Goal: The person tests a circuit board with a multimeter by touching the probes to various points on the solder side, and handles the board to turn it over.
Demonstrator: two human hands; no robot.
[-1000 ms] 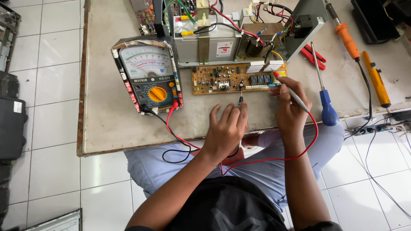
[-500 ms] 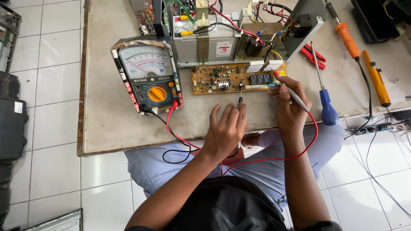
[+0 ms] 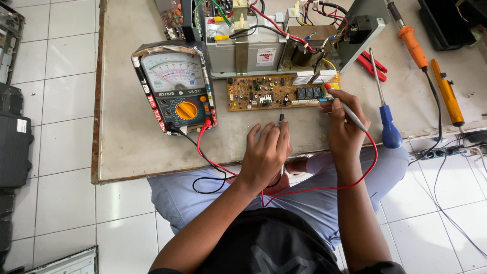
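A brown circuit board (image 3: 264, 92) lies flat on the grey table (image 3: 127, 137), in front of a metal chassis (image 3: 253, 48) full of wiring. My left hand (image 3: 266, 152) grips a black test probe (image 3: 281, 117) whose tip touches the board's near edge. A red test probe (image 3: 345, 109) is in my right hand (image 3: 345, 127), its tip at the board's right end. Both leads run back to an analog multimeter (image 3: 175, 91) with a yellow dial, standing to the left of the board.
A blue-handled screwdriver (image 3: 388, 127) lies just right of my right hand. Red pliers (image 3: 373, 63), an orange soldering iron (image 3: 413, 45) and an orange tool (image 3: 446, 94) lie farther right. Dark equipment (image 3: 12, 142) sits on the white tiled floor at left. Cables trail at the right.
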